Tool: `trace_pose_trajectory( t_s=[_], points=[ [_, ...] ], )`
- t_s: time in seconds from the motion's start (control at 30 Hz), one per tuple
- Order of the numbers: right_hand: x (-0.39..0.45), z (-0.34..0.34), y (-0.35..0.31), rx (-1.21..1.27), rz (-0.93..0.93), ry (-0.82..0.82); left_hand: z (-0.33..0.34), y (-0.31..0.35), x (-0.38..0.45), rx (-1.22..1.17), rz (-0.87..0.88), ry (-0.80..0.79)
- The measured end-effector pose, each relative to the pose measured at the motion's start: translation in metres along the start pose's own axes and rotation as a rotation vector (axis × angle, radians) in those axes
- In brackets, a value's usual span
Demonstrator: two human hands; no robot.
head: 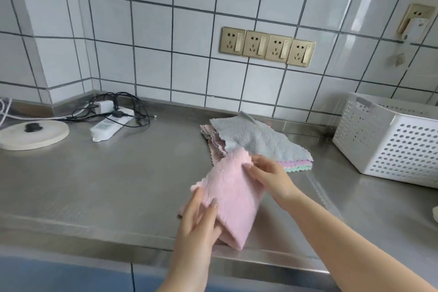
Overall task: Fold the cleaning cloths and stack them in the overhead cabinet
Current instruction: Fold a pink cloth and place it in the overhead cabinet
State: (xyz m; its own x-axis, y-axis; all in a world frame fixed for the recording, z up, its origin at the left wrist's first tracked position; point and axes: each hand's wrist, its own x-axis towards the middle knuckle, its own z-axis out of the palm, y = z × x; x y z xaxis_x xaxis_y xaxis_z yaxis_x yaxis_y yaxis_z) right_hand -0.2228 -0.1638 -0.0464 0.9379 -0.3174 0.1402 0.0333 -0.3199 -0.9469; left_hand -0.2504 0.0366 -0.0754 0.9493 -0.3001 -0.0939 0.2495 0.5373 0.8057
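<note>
A soft pink fleecy cleaning cloth (233, 199), folded over, lay near the front edge of the brushed stainless-steel tabletop (118, 185). The left hand (199, 225) held its near end, thumb on top and fingers curled beneath, a grip clenched on the fabric. The right hand (267, 173) pinched the cloth's far corner. Just behind, a stack of unfolded pastel cloths (258, 142), grey uppermost, rested on the tabletop. A white perforated plastic basket (388, 140) stood to the right.
</note>
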Motion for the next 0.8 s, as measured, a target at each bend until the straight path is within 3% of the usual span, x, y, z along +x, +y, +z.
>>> trace_pose_trajectory(
  t_s=[0.17,0.27,0.37,0.47,0.67,0.8],
  points=[
    [0.024,0.021,0.005,-0.540,0.131,-0.119,-0.021,0.010,0.012,-0.074,-0.186,0.063],
    [0.032,0.023,0.004,-0.611,0.201,-0.136,-0.028,0.016,0.011,-0.110,-0.217,0.079],
    [0.035,0.018,0.000,-0.533,0.252,-0.135,-0.035,0.021,0.010,-0.050,-0.243,0.019],
    [0.037,0.018,-0.003,-0.490,0.308,-0.154,-0.043,0.032,0.015,0.125,-0.213,-0.045],
    [0.039,0.028,-0.005,-0.675,0.275,-0.158,-0.051,0.052,0.035,0.620,-0.152,-0.206],
    [0.042,0.032,-0.008,-0.535,0.315,-0.119,-0.054,0.055,0.044,0.868,0.014,-0.284]
  ],
)
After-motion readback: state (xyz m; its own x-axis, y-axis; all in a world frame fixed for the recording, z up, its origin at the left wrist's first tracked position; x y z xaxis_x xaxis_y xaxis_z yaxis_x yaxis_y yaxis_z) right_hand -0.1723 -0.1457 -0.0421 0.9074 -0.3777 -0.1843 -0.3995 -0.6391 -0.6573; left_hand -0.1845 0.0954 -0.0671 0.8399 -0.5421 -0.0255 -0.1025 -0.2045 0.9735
